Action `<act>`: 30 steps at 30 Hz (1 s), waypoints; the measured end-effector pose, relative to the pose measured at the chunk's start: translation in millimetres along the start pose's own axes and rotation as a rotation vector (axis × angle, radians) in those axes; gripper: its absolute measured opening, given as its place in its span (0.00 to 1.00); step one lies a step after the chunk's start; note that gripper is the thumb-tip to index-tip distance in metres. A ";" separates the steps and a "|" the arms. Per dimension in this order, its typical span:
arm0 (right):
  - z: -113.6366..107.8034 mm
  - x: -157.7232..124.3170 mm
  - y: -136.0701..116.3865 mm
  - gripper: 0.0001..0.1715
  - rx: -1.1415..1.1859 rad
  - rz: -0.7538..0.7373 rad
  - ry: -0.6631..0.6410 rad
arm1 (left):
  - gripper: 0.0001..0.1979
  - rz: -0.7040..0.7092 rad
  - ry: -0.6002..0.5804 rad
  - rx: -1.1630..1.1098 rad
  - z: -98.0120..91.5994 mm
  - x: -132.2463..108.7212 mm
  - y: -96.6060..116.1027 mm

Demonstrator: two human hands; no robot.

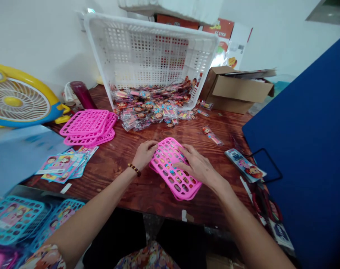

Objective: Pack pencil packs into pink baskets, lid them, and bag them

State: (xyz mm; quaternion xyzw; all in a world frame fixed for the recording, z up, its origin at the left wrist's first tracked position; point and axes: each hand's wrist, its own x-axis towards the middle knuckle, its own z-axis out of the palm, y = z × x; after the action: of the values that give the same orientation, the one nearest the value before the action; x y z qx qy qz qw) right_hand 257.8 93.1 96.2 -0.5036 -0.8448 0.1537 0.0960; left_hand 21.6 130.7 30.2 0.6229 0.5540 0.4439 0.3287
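A pink perforated plastic basket [170,158], with a pink rim or second layer showing beneath its edge, lies at a slant on the wooden table. Small colourful packets show through its holes. My left hand [145,154], with a beaded bracelet at the wrist, has its fingers closed at the basket's upper left edge. Spread over the top right side is my right hand [199,166], thumb stretched across the surface and fingers at the far right edge. Beyond them, a heap of small wrapped packets [147,112] spills from a white crate [155,26] tipped on its side.
Pink perforated trays [87,125] are stacked at left, above printed cards [62,164]. A yellow and blue fan [18,97] stands far left. One packet [212,135] and a card pack [245,164] lie at right, near a cardboard box [239,89] and blue panel [304,130].
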 end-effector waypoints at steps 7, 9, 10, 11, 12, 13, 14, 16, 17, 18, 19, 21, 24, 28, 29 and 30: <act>8.6 -7.3 25.2 0.48 0.163 -0.067 -0.039 | 0.14 0.032 0.017 0.085 7.3 -4.8 8.1; 10.4 -6.2 31.5 0.48 0.207 -0.092 -0.027 | 0.14 0.050 0.015 0.117 7.6 -4.8 11.8; 10.7 -5.4 34.1 0.48 0.220 -0.099 -0.022 | 0.14 0.059 0.012 0.134 7.6 -4.5 13.5; 10.5 -4.7 36.3 0.47 0.229 -0.104 -0.017 | 0.14 0.068 0.008 0.151 7.7 -4.2 14.9; 9.9 -4.0 38.1 0.46 0.235 -0.108 -0.013 | 0.14 0.075 0.007 0.167 8.0 -3.8 15.8; 9.1 -3.4 39.4 0.45 0.241 -0.113 -0.013 | 0.14 0.081 0.008 0.183 8.5 -3.6 16.3; 8.2 -2.9 40.4 0.45 0.245 -0.118 -0.018 | 0.13 0.085 0.011 0.199 9.3 -3.6 16.3; 6.8 -2.7 41.2 0.44 0.245 -0.117 -0.036 | 0.13 0.094 0.016 0.228 11.0 -4.5 15.3; 6.7 -2.8 41.1 0.45 0.241 -0.109 -0.045 | 0.13 0.100 0.014 0.242 11.8 -5.3 14.9; 7.1 -3.1 40.8 0.45 0.235 -0.100 -0.049 | 0.14 0.109 0.011 0.257 12.3 -6.3 14.9; 8.0 -3.5 40.4 0.46 0.227 -0.093 -0.049 | 0.14 0.119 0.010 0.272 12.4 -7.2 15.6; 10.6 -4.0 39.6 0.46 0.208 -0.088 -0.044 | 0.16 0.149 0.020 0.308 11.4 -8.3 20.1; 13.8 -3.7 39.7 0.47 0.178 -0.088 -0.046 | 0.16 0.292 -0.068 0.548 7.8 -7.2 35.0; 11.9 -3.5 38.7 0.47 0.152 -0.076 -0.052 | 0.12 0.414 -0.340 0.970 7.6 -6.9 62.5; 11.1 -4.3 36.1 0.47 0.149 -0.067 -0.050 | 0.11 0.400 -0.353 1.018 9.3 -8.7 69.0; 10.7 -5.8 31.6 0.46 0.146 -0.050 -0.047 | 0.10 0.384 -0.349 1.048 11.8 -11.5 74.7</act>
State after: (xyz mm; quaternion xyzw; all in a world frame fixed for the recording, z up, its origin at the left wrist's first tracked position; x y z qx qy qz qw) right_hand 283.1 100.3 74.9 -0.4702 -0.8456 0.2241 0.1166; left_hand 62.3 107.6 90.8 0.8555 0.5145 0.0531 -0.0234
